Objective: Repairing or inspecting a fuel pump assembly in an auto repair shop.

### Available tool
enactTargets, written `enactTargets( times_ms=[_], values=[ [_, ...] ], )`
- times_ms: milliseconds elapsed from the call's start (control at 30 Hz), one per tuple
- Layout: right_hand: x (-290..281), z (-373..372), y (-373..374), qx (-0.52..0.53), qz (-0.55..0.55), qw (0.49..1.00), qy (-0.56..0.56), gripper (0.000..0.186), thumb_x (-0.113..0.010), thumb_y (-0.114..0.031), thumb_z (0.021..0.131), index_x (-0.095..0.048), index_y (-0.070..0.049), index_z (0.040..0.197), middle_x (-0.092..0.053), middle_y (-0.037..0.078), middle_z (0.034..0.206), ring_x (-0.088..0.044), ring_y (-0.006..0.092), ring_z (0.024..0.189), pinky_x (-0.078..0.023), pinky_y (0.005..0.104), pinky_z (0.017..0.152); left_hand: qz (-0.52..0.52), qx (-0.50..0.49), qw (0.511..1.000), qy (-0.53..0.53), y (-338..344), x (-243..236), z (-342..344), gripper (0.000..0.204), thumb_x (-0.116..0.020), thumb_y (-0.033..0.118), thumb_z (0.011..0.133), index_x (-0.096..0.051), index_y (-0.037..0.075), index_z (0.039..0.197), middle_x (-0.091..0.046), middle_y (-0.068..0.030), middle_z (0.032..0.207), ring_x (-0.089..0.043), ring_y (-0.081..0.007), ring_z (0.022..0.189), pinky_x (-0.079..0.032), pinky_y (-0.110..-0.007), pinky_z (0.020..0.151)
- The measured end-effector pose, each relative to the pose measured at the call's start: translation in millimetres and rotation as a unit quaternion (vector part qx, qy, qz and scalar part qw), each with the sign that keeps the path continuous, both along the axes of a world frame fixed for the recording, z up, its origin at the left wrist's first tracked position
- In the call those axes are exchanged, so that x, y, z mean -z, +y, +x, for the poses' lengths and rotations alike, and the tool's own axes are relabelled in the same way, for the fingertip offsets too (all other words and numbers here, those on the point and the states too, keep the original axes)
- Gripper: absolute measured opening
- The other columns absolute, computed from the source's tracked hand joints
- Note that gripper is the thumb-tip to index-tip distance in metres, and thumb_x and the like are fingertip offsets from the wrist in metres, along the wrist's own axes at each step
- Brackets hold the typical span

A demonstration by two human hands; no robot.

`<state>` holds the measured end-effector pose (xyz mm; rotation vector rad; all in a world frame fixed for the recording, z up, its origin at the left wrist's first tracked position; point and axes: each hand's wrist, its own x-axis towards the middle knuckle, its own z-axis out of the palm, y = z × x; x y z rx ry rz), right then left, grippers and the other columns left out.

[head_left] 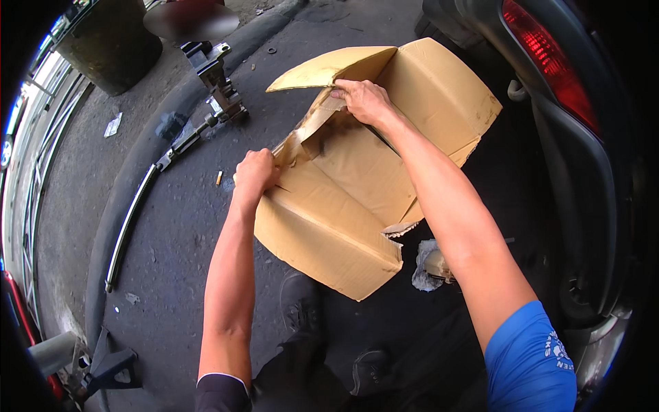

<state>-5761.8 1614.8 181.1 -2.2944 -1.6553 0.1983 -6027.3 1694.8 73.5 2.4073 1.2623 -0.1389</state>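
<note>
A brown cardboard box, torn and stained, hangs open between my two hands above the dark floor. My left hand is closed round the torn edge on its left side. Farther up that same edge, my right hand pinches the cardboard near a raised flap. Both hands grip the box, and its wide flaps spread to the right and toward me. Dark smudges mark the inside below my right hand. My right forearm hides part of the box's right side.
At the right stands a dark vehicle bumper with a red tail light. A metal jack with a long handle lies at the left. A plastic-wrapped part sits below the box. Far left is a large dark bin.
</note>
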Motion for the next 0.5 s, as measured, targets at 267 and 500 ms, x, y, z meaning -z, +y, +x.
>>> enactTargets(
  times_ms=[267, 500],
  values=[
    [-15.3, 29.2, -9.3, 0.032, 0.023, 0.997, 0.071, 0.029, -0.06, -0.041, 0.108, -0.075, -0.025, 0.127, -0.079, 0.015, 0.106, -0.074, 0.0401, 0.103, -0.056, 0.0515, 0.09, -0.023, -0.008, 1.0, 0.011, 12.5, 2.4, -7.0, 0.035, -0.081, 0.035, 0.09, -0.082, 0.015, 0.119, -0.079, -0.019, 0.115, -0.076, -0.0374, 0.11, -0.06, -0.049, 0.096],
    [44.2, -38.4, -20.6, -0.068, 0.061, 0.994, 0.052, 0.029, -0.056, -0.039, 0.108, -0.068, -0.013, 0.106, -0.074, 0.025, 0.096, -0.07, 0.052, 0.092, -0.056, 0.0598, 0.08, 0.11, 0.066, 0.984, -0.126, -27.9, -1.3, 42.7, 0.053, -0.079, 0.034, 0.093, -0.062, 0.0, 0.13, -0.072, -0.0236, 0.123, -0.075, -0.0445, 0.101, -0.063, -0.053, 0.087]
  ],
)
